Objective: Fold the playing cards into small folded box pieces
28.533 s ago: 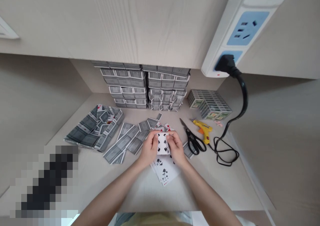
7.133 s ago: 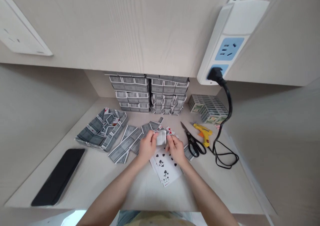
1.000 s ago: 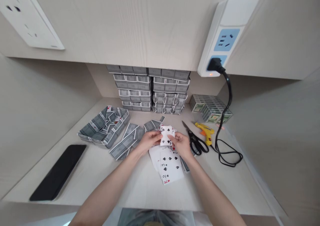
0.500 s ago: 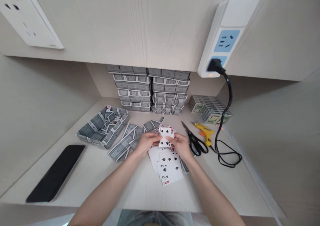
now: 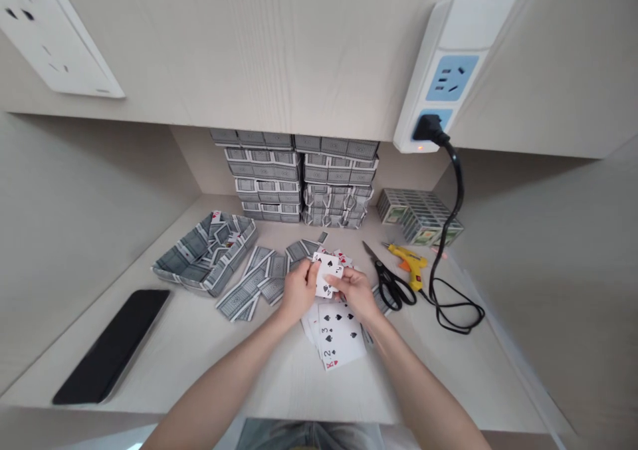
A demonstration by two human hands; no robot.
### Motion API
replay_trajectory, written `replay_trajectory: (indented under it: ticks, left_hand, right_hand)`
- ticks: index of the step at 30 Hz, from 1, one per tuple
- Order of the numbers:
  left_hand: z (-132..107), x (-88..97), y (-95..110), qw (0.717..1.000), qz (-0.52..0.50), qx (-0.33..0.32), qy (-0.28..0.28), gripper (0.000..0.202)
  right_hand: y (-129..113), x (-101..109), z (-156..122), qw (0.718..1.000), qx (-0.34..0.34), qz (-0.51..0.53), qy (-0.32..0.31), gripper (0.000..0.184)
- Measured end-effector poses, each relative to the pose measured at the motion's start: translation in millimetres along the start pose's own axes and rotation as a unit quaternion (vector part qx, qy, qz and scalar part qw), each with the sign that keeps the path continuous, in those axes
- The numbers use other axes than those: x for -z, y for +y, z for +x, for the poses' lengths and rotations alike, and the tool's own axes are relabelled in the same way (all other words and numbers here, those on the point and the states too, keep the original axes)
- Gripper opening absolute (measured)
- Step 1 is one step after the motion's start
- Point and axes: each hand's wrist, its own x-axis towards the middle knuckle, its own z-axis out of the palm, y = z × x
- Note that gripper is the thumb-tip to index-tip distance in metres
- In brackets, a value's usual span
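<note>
Between my two hands is a four of spades playing card (image 5: pixel 325 274), face up, with at least one more card showing behind its right edge. My left hand (image 5: pixel 299 289) pinches its left side, thumb near the upper left corner. On the other side my right hand (image 5: pixel 356 290) grips it, thumb lying across the face. Below them a fanned pile of face-up cards (image 5: pixel 343 337) lies on the desk, a king, a two and a three showing at its edge. More red-marked cards (image 5: pixel 343 258) lie just behind my hands.
Left of my hands are loose face-down cards (image 5: pixel 242 294), a tray built of cards (image 5: pixel 219 277) and a black phone-like slab (image 5: pixel 112 343). Black scissors (image 5: pixel 391 284) and a corded yellow glue gun (image 5: pixel 411 262) lie right. Stacked card boxes (image 5: pixel 264 167) stand behind, under a power strip (image 5: pixel 451 71).
The four of spades has tilted and shifted slightly left. My left hand has turned and moved a little right, its thumb now higher on the card.
</note>
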Motion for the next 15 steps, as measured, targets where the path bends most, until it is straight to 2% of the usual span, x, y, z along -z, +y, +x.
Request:
replay_trajectory:
  ticks: [4, 8, 11, 15]
  left_hand:
    - [0.1, 2.8, -1.1, 0.999, 0.045, -0.025, -0.004, 0.04]
    - [2.7, 4.8, -4.9, 0.998, 0.036, -0.04, 0.009, 0.044]
    - [4.2, 4.6, -6.7, 0.998, 0.039, -0.046, 0.009, 0.042]
    - [3.5, 2.3, -6.6, 0.996, 0.076, -0.052, 0.009, 0.033]
  right_hand:
    - [-4.2, -2.2, -3.2, 1.0, 0.0, -0.004, -0.012, 0.033]
    - [-12.4, -1.7, -6.5, 0.998, 0.015, -0.002, -0.053, 0.033]
    - [-17.3, -0.8, -7.7, 0.997, 0.031, -0.003, -0.077, 0.033]
    - [-18.1, -0.2, -7.7, 0.996, 0.043, -0.01, -0.073, 0.032]
